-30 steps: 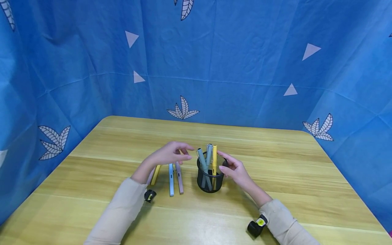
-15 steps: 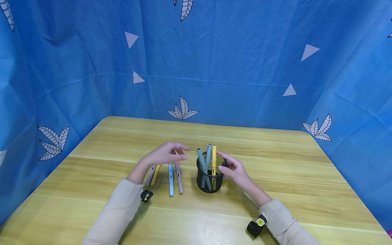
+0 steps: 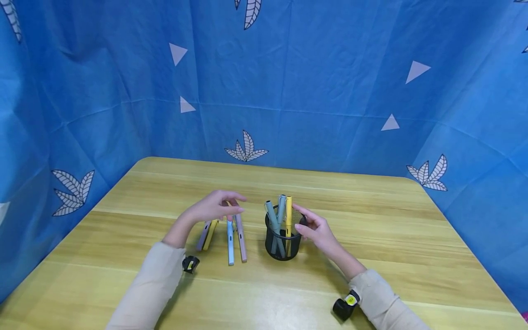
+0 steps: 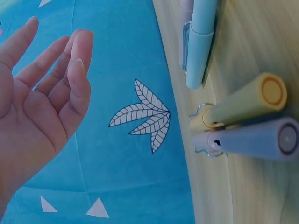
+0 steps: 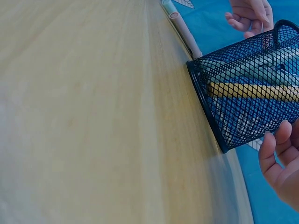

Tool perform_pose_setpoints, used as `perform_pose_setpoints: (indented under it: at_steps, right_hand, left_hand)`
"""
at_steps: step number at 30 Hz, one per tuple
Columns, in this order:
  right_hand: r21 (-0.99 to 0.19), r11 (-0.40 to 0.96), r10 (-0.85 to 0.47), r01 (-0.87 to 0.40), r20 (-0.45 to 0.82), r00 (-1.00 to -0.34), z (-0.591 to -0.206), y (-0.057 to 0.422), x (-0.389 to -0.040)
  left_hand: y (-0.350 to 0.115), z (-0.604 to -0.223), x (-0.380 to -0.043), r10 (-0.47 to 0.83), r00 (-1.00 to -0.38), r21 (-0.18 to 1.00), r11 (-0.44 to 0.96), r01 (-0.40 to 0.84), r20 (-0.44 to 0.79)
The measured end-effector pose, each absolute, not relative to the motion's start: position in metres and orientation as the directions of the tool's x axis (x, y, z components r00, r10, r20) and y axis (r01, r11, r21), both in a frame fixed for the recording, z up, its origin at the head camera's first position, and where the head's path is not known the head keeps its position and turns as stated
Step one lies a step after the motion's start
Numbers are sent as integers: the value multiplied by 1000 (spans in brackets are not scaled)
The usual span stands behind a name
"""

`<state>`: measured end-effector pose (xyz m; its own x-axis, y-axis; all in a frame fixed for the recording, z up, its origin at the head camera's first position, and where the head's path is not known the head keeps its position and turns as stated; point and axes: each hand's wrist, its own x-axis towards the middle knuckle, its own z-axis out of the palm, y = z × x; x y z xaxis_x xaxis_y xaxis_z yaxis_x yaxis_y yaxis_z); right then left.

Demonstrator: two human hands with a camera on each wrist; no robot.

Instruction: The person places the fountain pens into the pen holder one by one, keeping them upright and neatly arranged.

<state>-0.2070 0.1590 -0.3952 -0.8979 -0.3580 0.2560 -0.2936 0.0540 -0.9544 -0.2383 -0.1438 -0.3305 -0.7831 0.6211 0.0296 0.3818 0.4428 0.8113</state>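
Note:
A black mesh pen holder [image 3: 270, 250] stands upright on the table, holding two grey-green pens [image 3: 272, 217] and a yellow pen [image 3: 288, 215]. My right hand [image 3: 316, 230] holds its right side, thumb at the near rim and index finger at the far rim. To the left, my left hand [image 3: 210, 207] hovers with relaxed fingers and nothing in them. Below it lie a light blue pen [image 3: 230, 247] and a purple pen [image 3: 242, 246]. Nearer the left wrist are another yellow pen [image 3: 209, 237] and another purple pen [image 4: 257, 139], side by side.
The wooden table [image 3: 396, 229] runs back to a blue curtain [image 3: 313, 91] with leaf and triangle prints. Black wrist cameras sit on the left sleeve [image 3: 144, 288] and right sleeve [image 3: 385, 300], low over the tabletop.
My left hand has drawn back leftward, away from the pen holder and over the loose pens. The right hand and the pen holder have stayed in place.

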Motion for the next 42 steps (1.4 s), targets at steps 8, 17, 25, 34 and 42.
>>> perform_pose_setpoints:
  at_steps: [8,17,25,34,42]
  right_hand:
    - [-951,54,-358,-305,267,-895,-396,159,-207]
    - [-943,24,-365,-332,301,-881,-397,159,-208]
    - [-945,29,-363,-325,293,-884,-397,160,-209]
    - [-946,28,-367,-322,290,-884,-397,160,-208]
    - [-944,22,-371,-330,299,-879,-396,160,-208]
  left_hand:
    - [-150,-332,-237,610,-792,813,455,364,13]
    - [-162,-334,-234,569,-822,815,487,313,-24]
    - [-172,-338,-235,550,-835,826,485,286,-33]
    - [-181,-340,-238,521,-852,827,500,257,-50]
    - [-187,-342,-245,489,-870,786,563,255,-68]
